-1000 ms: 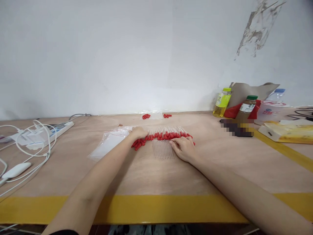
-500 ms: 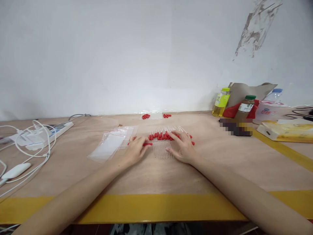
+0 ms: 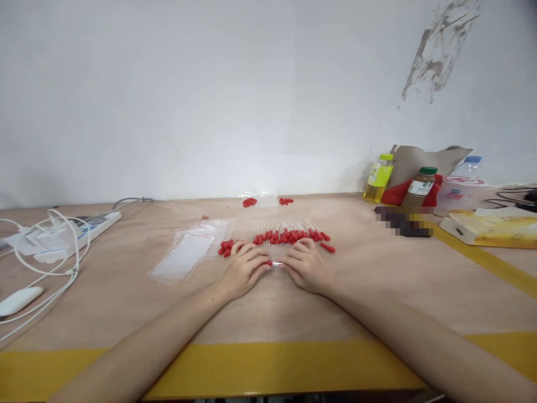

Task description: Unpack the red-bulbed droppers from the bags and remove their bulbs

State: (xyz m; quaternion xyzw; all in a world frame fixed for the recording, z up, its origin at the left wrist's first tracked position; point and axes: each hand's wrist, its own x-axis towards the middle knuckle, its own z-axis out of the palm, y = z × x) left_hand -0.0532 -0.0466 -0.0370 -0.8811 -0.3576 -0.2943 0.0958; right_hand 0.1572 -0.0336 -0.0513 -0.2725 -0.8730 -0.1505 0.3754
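My left hand [image 3: 246, 268] is closed in a pinch on a red rubber dropper bulb [image 3: 269, 263], whose end shows at the fingertips. Facing it, my right hand [image 3: 308, 267] pinches a clear dropper tube [image 3: 277, 263], held level; its tip meets the bulb, though I cannot tell if it is inside. Beneath both hands lies a row of clear tubes [image 3: 274, 275], partly hidden. Just beyond, several droppers with red bulbs [image 3: 287, 236] fan out, thin ends toward the wall. Loose red bulbs [image 3: 225, 247] lie by my left hand, and one red bulb [image 3: 327, 247] lies right of my right hand.
Clear plastic bags [image 3: 184, 252] lie to the left. Near the wall are two small groups of red bulbs [image 3: 249, 202]. A power strip [image 3: 104, 224] with white cables stands far left. Bottles [image 3: 378, 179], a tub [image 3: 459, 193] and a tissue pack [image 3: 490, 226] occupy the right.
My right hand has come back from the fanned droppers, and a clear tube is now in its fingers. My left hand has moved right with a bulb, and the two hands are closer together.
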